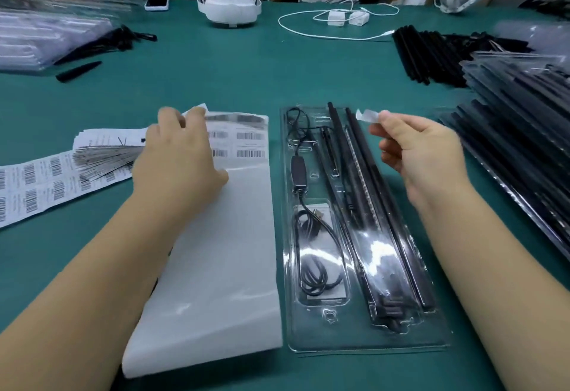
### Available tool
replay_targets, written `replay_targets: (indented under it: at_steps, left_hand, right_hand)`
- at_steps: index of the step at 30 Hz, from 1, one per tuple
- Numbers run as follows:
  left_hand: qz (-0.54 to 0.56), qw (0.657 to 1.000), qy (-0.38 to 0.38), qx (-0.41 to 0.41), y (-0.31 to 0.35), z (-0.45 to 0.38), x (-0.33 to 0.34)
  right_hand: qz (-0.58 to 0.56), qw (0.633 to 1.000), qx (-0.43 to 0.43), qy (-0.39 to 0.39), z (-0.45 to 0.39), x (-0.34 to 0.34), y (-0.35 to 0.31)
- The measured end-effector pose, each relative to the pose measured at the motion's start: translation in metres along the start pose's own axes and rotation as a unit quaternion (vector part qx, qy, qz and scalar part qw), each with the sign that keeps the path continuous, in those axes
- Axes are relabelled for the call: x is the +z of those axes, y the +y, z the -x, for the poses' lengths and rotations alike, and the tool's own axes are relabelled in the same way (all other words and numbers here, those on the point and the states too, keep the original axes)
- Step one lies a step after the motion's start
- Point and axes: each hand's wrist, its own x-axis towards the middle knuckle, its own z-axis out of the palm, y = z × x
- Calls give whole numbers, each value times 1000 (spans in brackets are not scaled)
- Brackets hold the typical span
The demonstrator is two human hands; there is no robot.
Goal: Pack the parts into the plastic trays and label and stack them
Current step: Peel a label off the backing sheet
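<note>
Right hand (pixel 422 156) raised off the surface, thumb and forefinger pinched on a small peeled label (pixel 367 115); remaining fingers loosely curled below it, holding nothing else. Label sticks out to the left of the fingertips, blurred, so its printed face cannot be read. Directly below and to the left of this hand lies the clear plastic tray (pixel 354 341), closed over its load: a coiled black cable (pixel 311 255) in the near-left pocket, long black rods (pixel 364 181) along the right side. Tray's long axis runs away from the person, roughly parallel to the right forearm; its far end sits just under the label, its near end well back toward the elbow. Judgement: the label goes onto the tray, and the right hand is the nearer one, needing only a short drop down and left to the far end of the lid. Left hand (pixel 182 156) is further off, on the other side of the tray, fingers bent at the far edge of the label sheet (pixel 234 141), palm pressing the white backing (pixel 216 267) flat to the surface. Beyond the right hand, to its right, a stack of filled trays (pixel 524 131) leans, probable destination once labelled. More barcode sheets (pixel 30 187) lie left of the left hand.
</note>
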Motion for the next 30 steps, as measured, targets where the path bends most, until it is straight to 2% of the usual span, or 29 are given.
replay_targets:
  at_steps: [2, 3, 4, 6, 7, 9, 11, 16, 19, 21, 23, 28, 30]
  left_hand:
    - [60, 996, 24, 67, 2, 2, -5]
    - [128, 988, 4, 85, 4, 3, -8]
    - [216, 972, -53, 76, 8, 5, -11]
    - [397, 897, -195, 15, 18, 13, -16]
    - [453, 857, -245, -12, 22, 16, -17]
    - [526, 799, -288, -36, 28, 22, -18]
    - [562, 769, -300, -50, 31, 25, -18]
    - [558, 774, -291, -69, 31, 26, -16]
    - [562, 783, -257, -68, 31, 25, -15]
    - [555, 797, -231, -61, 32, 26, -15]
    - [541, 811, -218, -39, 34, 29, -17]
    - [510, 829, -228, -3, 41, 36, -18]
    - [479, 852, -212, 0, 41, 35, -15]
  right_hand:
    - [-8, 999, -29, -38, 7, 4, -5]
    - [-1, 997, -52, -58, 12, 6, -8]
    - [14, 994, -77, -77, 17, 8, -11]
    - [46, 984, -122, -122, 29, 13, -15]
    - [58, 977, -139, -148, 35, 15, -17]
    - [88, 961, -171, -197, 46, 19, -18]
    - [128, 945, -199, -228, 52, 22, -17]
    - [165, 929, -222, -247, 57, 24, -16]
    - [105, 944, -174, -261, 56, 26, -17]
    - [62, 960, -132, -238, 51, 25, -14]
    - [67, 970, -103, -209, 45, 24, -11]
    - [78, 974, -63, -202, 37, 20, -5]
    - [68, 976, -49, -200, 32, 18, -4]
